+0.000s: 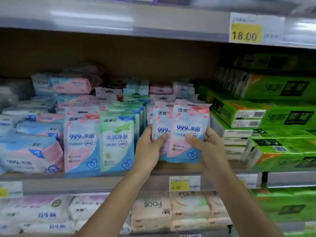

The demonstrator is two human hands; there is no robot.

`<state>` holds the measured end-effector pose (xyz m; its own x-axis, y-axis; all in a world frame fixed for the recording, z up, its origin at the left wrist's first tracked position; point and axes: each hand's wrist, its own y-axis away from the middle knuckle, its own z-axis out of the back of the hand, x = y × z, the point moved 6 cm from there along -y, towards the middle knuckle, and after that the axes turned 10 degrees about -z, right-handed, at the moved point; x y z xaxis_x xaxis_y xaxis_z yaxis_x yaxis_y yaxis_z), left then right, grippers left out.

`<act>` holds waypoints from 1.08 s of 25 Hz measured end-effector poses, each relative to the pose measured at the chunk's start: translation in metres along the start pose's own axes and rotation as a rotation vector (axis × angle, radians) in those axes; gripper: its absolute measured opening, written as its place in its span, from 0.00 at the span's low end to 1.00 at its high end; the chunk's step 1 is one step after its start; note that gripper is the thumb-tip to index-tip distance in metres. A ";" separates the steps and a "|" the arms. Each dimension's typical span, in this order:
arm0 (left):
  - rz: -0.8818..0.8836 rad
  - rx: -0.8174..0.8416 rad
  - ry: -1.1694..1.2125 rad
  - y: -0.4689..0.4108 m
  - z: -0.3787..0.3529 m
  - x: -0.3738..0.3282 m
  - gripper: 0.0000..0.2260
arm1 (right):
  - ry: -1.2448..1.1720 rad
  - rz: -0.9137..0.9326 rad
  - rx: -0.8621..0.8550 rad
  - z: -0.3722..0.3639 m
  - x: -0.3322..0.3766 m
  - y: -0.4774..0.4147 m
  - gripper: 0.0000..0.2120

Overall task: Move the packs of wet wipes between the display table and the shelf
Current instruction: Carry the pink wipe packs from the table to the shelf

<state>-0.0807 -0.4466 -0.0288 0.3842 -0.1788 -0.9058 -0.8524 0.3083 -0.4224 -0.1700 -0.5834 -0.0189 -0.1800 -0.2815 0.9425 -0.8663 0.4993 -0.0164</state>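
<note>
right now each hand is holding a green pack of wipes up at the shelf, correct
Not green. The head view shows the left hand holding the rear pink pack and the right hand holding the front pink pack, both up at the shelf. The green pack stands on the shelf, unheld.

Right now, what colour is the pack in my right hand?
The pack is pink and light blue; head view shows it.

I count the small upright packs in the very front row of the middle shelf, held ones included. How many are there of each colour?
Pink: 3, the standing pink pack, the left held pack in the left hand, the right held pack in the right hand
Green: 1, the green pack
Total: 4
</note>
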 end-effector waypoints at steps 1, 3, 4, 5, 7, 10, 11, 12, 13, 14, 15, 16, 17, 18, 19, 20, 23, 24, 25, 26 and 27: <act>-0.018 -0.005 -0.043 0.001 -0.001 0.000 0.10 | -0.012 -0.016 0.022 -0.003 -0.004 -0.005 0.15; -0.083 -0.027 -0.153 0.003 -0.001 -0.003 0.10 | -0.001 -0.009 0.039 -0.007 -0.011 -0.012 0.16; -0.129 -0.034 -0.193 0.005 -0.001 -0.005 0.12 | 0.009 0.005 0.040 -0.009 -0.014 -0.014 0.16; -0.169 -0.033 -0.211 0.007 -0.003 -0.009 0.14 | 0.017 0.021 0.044 -0.011 -0.017 -0.016 0.16; -0.218 -0.010 -0.245 0.011 -0.005 -0.010 0.21 | 0.079 0.064 0.057 -0.016 -0.024 -0.016 0.18; -0.189 0.042 -0.326 0.017 -0.003 0.000 0.34 | 0.239 0.149 0.055 -0.023 -0.030 -0.015 0.17; -0.176 0.063 -0.356 0.020 -0.002 0.001 0.35 | 0.294 0.173 0.064 -0.025 -0.029 -0.014 0.17; -0.171 0.084 -0.388 0.024 -0.001 0.002 0.36 | 0.375 0.207 0.078 -0.027 -0.028 -0.012 0.19; -0.159 0.102 -0.434 0.028 0.000 0.003 0.37 | 0.486 0.253 0.092 -0.028 -0.027 -0.009 0.21; -0.153 0.120 -0.501 0.032 0.001 0.002 0.38 | 0.609 0.299 0.112 -0.028 -0.027 -0.006 0.24; -0.157 0.137 -0.581 0.036 0.003 0.001 0.40 | 0.703 0.320 0.134 -0.027 -0.029 -0.003 0.28; -0.164 0.157 -0.648 0.039 0.004 0.000 0.42 | 0.752 0.306 0.156 -0.025 -0.031 0.000 0.32; -0.155 0.181 -0.680 0.041 0.005 0.001 0.45 | 0.768 0.275 0.172 -0.022 -0.033 0.001 0.35; -0.139 0.195 -0.682 0.042 0.005 0.001 0.47 | 0.785 0.255 0.181 -0.020 -0.035 0.002 0.37; -0.127 0.197 -0.668 0.041 0.006 0.002 0.48 | 0.804 0.250 0.181 -0.019 -0.034 0.003 0.38; -0.129 0.185 -0.656 0.039 0.007 0.002 0.48 | 0.821 0.262 0.164 -0.020 -0.034 0.002 0.38; -0.089 0.149 -0.678 0.034 0.008 -0.001 0.46 | 0.831 0.308 0.074 -0.026 -0.033 0.000 0.38; -0.089 0.143 -0.694 0.032 0.010 -0.001 0.45 | 0.847 0.309 0.040 -0.030 -0.034 -0.001 0.39; -0.094 0.133 -0.695 0.031 0.012 -0.002 0.44 | 0.872 0.297 0.006 -0.031 -0.037 -0.002 0.39; -0.085 0.137 -0.689 0.032 0.013 -0.003 0.44 | 0.899 0.308 -0.032 -0.032 -0.041 0.000 0.39; -0.075 0.157 -0.688 0.035 0.012 -0.004 0.43 | 0.931 0.327 -0.079 -0.031 -0.043 0.004 0.38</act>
<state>-0.1073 -0.4243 -0.0405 0.6209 0.4098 -0.6682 -0.7735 0.4584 -0.4377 -0.1509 -0.5440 -0.0488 0.0628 0.6196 0.7824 -0.7994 0.5006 -0.3322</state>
